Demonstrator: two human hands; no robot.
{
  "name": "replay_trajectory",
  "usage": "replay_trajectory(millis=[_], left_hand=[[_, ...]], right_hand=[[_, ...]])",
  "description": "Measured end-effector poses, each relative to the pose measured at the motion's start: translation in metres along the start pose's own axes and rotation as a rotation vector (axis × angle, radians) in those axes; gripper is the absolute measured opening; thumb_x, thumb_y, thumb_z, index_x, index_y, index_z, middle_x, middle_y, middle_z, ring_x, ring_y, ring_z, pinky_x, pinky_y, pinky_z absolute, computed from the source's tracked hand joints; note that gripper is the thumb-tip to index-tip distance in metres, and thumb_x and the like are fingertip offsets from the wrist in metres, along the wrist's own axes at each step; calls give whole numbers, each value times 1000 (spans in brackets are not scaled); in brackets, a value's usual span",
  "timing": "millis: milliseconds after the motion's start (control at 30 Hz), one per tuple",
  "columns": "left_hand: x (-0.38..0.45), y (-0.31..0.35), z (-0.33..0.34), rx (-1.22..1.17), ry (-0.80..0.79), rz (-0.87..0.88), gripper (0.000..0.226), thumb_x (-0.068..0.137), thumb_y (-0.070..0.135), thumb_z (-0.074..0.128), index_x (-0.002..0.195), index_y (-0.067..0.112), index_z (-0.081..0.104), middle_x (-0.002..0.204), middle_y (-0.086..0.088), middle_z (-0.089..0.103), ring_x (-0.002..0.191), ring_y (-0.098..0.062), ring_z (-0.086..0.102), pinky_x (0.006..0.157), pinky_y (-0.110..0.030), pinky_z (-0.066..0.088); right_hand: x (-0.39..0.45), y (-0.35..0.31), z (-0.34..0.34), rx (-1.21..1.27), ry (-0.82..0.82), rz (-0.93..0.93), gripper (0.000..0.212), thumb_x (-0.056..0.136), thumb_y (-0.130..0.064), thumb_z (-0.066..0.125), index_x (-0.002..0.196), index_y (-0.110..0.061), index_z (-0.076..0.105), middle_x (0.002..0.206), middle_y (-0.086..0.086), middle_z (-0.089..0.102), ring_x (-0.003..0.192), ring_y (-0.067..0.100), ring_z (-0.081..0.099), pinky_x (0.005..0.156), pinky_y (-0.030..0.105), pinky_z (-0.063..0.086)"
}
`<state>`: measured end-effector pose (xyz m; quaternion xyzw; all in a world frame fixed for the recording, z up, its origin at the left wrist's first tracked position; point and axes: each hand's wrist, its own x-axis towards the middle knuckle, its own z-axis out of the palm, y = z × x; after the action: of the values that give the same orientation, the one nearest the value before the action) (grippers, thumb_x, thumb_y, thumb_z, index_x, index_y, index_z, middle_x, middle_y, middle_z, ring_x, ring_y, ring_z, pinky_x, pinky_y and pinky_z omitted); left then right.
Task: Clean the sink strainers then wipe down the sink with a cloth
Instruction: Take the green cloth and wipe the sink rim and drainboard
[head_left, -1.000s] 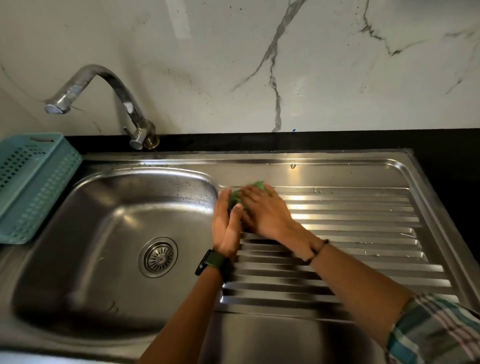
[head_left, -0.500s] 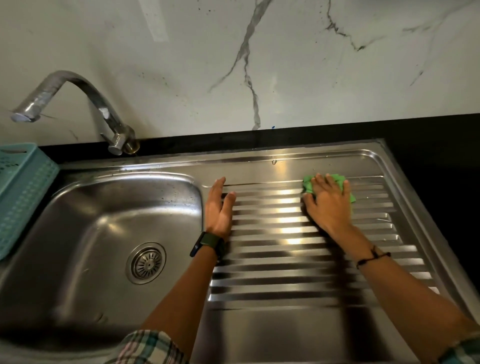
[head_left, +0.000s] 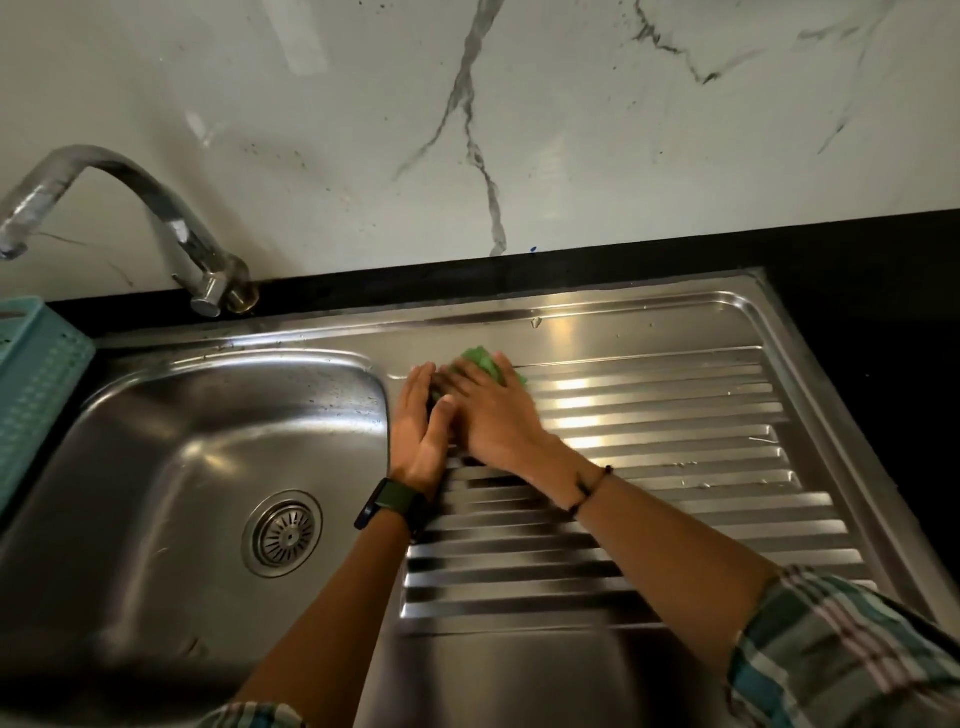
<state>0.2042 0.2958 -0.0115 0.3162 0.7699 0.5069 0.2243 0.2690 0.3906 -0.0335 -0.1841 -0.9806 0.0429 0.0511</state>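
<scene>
A green cloth lies on the ribbed steel drainboard at its far left end, next to the basin. My right hand presses flat on the cloth with straight fingers and covers most of it. My left hand stands on its edge right beside it, fingers straight, on the ridge between basin and drainboard, touching the right hand. The round metal strainer sits in the drain at the bottom of the steel sink basin.
A curved chrome tap reaches over the basin from the back left. A teal plastic basket stands at the left edge. Black countertop borders the sink at the back and right, under a marble wall.
My right hand slid the cloth out to the right along the drainboard, then back left to the basin edge beside my left hand. The left hand stayed in place.
</scene>
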Motion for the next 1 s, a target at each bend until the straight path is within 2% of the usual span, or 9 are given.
replay_trajectory(millis=[67,167,267,367,500,733,933,1000], left_hand=[[-2,-2,-3,5,-9,13,64,80,41,37,139,14,33,149,-12,30,138,-26,28,114,-48,23],[-1,-3,-5,-18,-39,11,64,81,41,36,139,15,33,150,-10,30,138,-25,29,114,-49,23],[-1,-5,-6,-41,-51,9,63,81,41,37,139,17,33,150,-9,29,138,-24,28,114,-50,22],[-2,-6,-7,-92,-49,-6,62,81,41,38,139,19,33,150,-7,30,138,-23,28,114,-50,23],[-1,-3,-7,-181,-34,-28,62,79,40,40,138,19,37,147,-6,35,135,-20,32,110,-35,26],[1,-4,-6,-265,-25,-45,63,79,40,41,137,18,38,145,-5,38,132,-19,36,108,-33,29],[0,2,-4,-215,-41,-47,63,77,40,41,137,19,37,144,-9,39,130,-21,38,110,-43,32],[-2,4,-4,-192,-44,-53,64,77,39,40,137,18,36,143,-10,40,129,-21,39,110,-44,32]], right_hand=[[-28,33,-10,-9,7,67,54,87,-37,50,138,-20,38,146,2,41,140,21,27,114,51,4],[-91,112,-25,-68,45,266,48,91,-27,46,137,-18,41,144,5,44,138,21,32,113,53,8],[-144,178,-44,-84,8,533,49,95,-34,28,141,-17,36,148,3,38,140,18,29,114,49,5],[-145,186,-43,-83,-28,658,48,97,-32,30,142,-16,33,152,1,32,142,16,23,115,48,1],[-128,164,-37,50,61,809,46,97,-27,33,140,-13,36,151,3,32,141,21,21,114,52,2],[-87,95,-27,60,76,639,48,96,-31,31,141,-16,33,151,4,32,142,23,19,115,48,-1],[-17,-26,-3,133,13,253,55,88,-32,51,139,-18,35,147,5,38,141,26,22,115,49,0],[-6,-40,0,108,-3,168,57,88,-35,50,140,-19,34,148,4,36,142,26,20,115,47,-1]])
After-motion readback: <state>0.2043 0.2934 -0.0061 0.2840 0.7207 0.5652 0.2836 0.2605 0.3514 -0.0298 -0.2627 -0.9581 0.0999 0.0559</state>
